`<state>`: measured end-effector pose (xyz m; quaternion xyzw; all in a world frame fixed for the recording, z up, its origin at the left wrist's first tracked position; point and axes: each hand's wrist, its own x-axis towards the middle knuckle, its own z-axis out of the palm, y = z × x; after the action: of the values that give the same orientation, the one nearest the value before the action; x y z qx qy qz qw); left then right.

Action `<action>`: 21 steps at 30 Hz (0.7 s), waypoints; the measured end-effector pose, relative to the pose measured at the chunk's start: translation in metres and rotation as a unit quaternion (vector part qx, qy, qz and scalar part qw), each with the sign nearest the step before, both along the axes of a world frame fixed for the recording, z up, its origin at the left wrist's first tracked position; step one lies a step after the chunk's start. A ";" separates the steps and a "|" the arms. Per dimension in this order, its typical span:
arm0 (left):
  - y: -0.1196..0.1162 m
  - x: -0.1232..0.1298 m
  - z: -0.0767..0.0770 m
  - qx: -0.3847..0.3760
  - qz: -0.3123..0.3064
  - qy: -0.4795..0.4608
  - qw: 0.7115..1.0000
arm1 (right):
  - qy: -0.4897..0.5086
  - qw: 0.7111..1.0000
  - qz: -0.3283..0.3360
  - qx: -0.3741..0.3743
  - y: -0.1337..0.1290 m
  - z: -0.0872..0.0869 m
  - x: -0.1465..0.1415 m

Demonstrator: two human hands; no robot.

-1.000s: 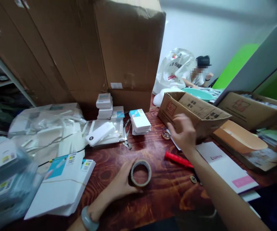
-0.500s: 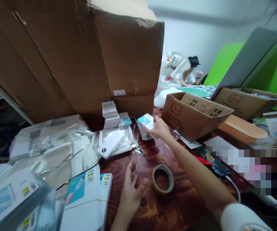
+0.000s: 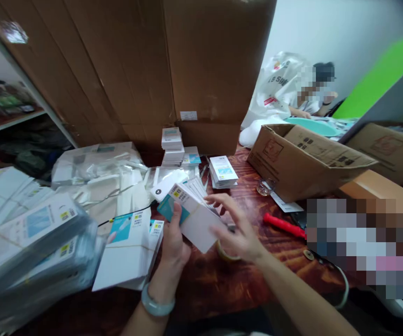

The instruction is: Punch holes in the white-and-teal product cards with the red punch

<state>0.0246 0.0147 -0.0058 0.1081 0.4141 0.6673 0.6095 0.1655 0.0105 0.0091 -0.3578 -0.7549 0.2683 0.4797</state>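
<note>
My left hand [image 3: 175, 238] is closed on a stack of printed cards [image 3: 201, 224], with its thumb across the front card. The cards are white with a blue panel and a yellow mark, and fan out at their far edge. My right hand [image 3: 239, 228] is at the stack's right side, fingers apart and slightly blurred; whether its fingertips touch the cards is unclear. Partly hidden behind it lies a tape roll [image 3: 225, 253]. Farther back stands another card stack [image 3: 223, 170]. Left of my left hand lie cards bound with a rubber band [image 3: 122, 252].
Bagged card bundles [image 3: 37, 233] fill the left side. A large cardboard box [image 3: 128, 70] rises behind the table. To the right are an open carton [image 3: 285, 163], a red-handled object [image 3: 281, 225] and a white cable [image 3: 344, 284]. Another person [image 3: 313, 100] sits at the back right.
My right hand has come back from the far card stack toward me. My left hand, open and empty before, now holds a fanned card stack. The view has shifted.
</note>
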 end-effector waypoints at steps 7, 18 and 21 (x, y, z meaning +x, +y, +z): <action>-0.012 0.002 0.001 0.001 -0.097 -0.180 0.979 | -0.057 0.997 0.012 0.042 0.011 0.024 0.008; 0.008 -0.038 -0.017 0.100 -0.013 -0.100 0.990 | 0.087 0.994 0.034 0.050 0.014 -0.033 0.045; 0.008 -0.051 -0.006 -0.017 -0.012 0.021 1.000 | -0.074 0.978 -0.065 -0.186 0.058 -0.058 0.068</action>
<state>-0.0267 0.0229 -0.0123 0.1168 0.4367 0.6502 0.6106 0.2338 0.0687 -0.0493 -0.5076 -0.7004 0.3453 0.3642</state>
